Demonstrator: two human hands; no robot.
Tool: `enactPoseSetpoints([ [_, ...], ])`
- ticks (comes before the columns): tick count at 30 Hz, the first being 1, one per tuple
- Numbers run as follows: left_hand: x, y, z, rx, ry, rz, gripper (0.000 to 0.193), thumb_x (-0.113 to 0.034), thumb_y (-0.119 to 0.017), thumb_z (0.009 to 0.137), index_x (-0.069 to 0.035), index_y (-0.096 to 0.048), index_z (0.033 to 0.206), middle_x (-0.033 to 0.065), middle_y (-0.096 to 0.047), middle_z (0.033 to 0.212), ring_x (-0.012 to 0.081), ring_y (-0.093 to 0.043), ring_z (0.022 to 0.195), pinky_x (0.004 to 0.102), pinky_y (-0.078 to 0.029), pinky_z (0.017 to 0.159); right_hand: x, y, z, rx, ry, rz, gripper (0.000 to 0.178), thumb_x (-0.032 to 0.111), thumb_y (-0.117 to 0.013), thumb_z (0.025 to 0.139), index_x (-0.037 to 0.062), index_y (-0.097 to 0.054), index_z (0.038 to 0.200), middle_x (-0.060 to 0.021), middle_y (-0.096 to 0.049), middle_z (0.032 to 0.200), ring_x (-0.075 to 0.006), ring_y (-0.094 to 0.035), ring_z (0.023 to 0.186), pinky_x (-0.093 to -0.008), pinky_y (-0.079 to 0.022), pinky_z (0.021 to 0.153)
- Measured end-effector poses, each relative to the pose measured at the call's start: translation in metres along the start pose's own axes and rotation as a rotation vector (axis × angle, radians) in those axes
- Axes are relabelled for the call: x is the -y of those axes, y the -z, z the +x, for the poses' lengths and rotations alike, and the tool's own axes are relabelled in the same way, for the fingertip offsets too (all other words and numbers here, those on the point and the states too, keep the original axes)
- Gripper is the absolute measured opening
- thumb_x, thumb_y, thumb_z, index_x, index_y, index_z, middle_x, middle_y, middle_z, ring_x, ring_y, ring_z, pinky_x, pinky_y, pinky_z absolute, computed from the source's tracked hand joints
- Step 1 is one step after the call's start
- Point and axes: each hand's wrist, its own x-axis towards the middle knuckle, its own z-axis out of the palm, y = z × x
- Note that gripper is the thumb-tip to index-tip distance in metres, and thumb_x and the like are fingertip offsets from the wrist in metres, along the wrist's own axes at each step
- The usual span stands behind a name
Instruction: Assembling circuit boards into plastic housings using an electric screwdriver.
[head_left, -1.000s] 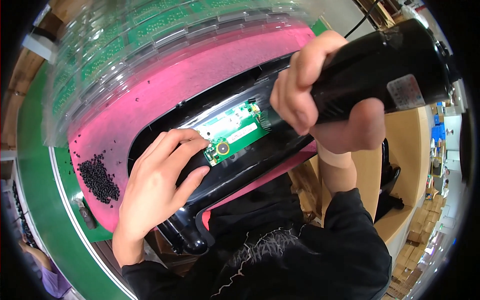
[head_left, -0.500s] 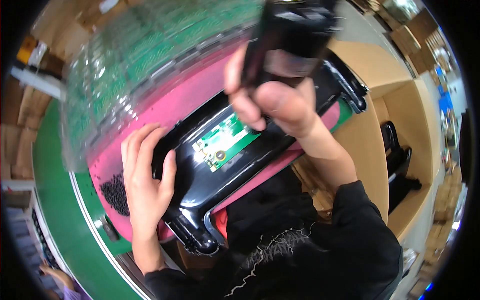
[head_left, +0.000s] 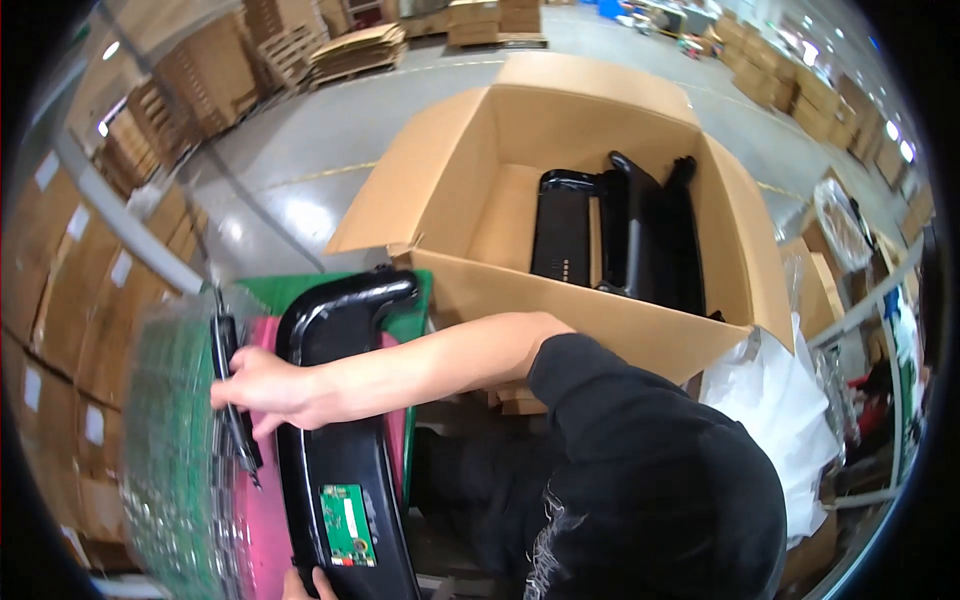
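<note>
1. My right hand point(head_left: 275, 386), closed around the black screwdriver point(head_left: 238, 440), has swung from above the black housing point(head_left: 335, 445) to its left side, by the clear trays point(head_left: 170, 420).
2. That leaves the green circuit board point(head_left: 345, 525) uncovered within the housing's lower part; I judge the tool work there paused.
3. My left hand point(head_left: 305, 584), mostly cut off, is at the housing's lower left edge; I cannot tell its grip.
</note>
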Motion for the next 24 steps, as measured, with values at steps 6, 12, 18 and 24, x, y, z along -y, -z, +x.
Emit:
enactPoseSetpoints([
  [6, 0.002, 0.003, -0.022, -0.025, 0.176, 0.015, 0.032, -0.022, -0.062, 0.099, 0.008, -0.066, 0.112, 0.0270, -0.070, 0.100, 0.0396, -0.067, 0.092, 0.0412, -0.052, 0.088, 0.069, 0.043, -0.050, 0.310, 0.263, -0.206, 0.076, 0.046, -0.038, 0.107, -0.0016, -0.059, 0.052, -0.0203, -0.067, 0.062, -0.0213, -0.063, 0.045, -0.0305, -0.055, 0.052],
  [12, 0.010, 0.009, -0.057, -0.566, -0.135, -0.011, 0.015, -0.004, -0.067, 0.088, 0.005, -0.069, 0.100, 0.0166, -0.069, 0.090, 0.0286, -0.068, 0.081, 0.0378, -0.055, 0.076, 0.140, 0.185, -0.079, -0.318, 0.573, -0.569, 0.049, 0.019, -0.050, 0.094, -0.0034, -0.062, 0.053, -0.0184, -0.068, 0.062, -0.0197, -0.064, 0.048, -0.0294, -0.054, 0.049],
  [18, 0.071, 0.023, -0.146, -0.751, 0.090, 0.106, 0.021, -0.005, -0.068, 0.089, 0.004, -0.068, 0.108, 0.0183, -0.069, 0.096, 0.0286, -0.068, 0.085, 0.0368, -0.056, 0.078, 0.134, 0.377, -0.100, -0.788, -0.029, -1.451, 0.045, 0.032, -0.051, 0.086, 0.0023, -0.070, 0.058, -0.0119, -0.069, 0.061, -0.0216, -0.069, 0.058, -0.0369, -0.058, 0.068],
  [24, 0.108, 0.028, -0.156, -0.751, -0.023, 0.208, 0.023, -0.009, -0.065, 0.092, 0.002, -0.067, 0.113, 0.0185, -0.069, 0.100, 0.0286, -0.066, 0.089, 0.0366, -0.055, 0.081, 0.050, 0.506, -0.184, -0.876, -0.927, -1.712, 0.059, 0.021, -0.067, 0.086, 0.0073, -0.053, 0.141, -0.0164, -0.049, 0.148, -0.0332, -0.050, 0.136, -0.0518, -0.048, 0.104],
])
